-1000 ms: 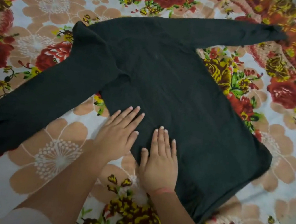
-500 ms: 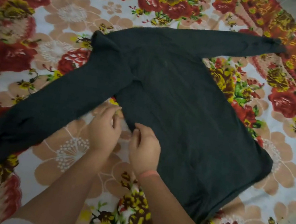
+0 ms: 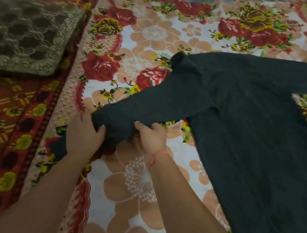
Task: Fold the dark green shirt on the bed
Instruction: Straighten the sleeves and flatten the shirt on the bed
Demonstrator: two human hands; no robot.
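shirt (image 3: 245, 134) sleeve gripped by both hands: left (image 3: 83, 138), right (image 3: 151, 138), forearms extended.

Dark green shirt (image 3: 254, 141): the far sleeve (image 3: 294, 75) leaves the frame at the right edge, and the hem and lower body are cut by the right and bottom edges. Near sleeve (image 3: 150, 106): its cuff end lies bunched beneath the left hand (image 3: 82, 137) and right hand (image 3: 151, 138), whose fingertips are tucked out of sight in the cloth. Cushion (image 3: 21, 36): cut by the left edge.
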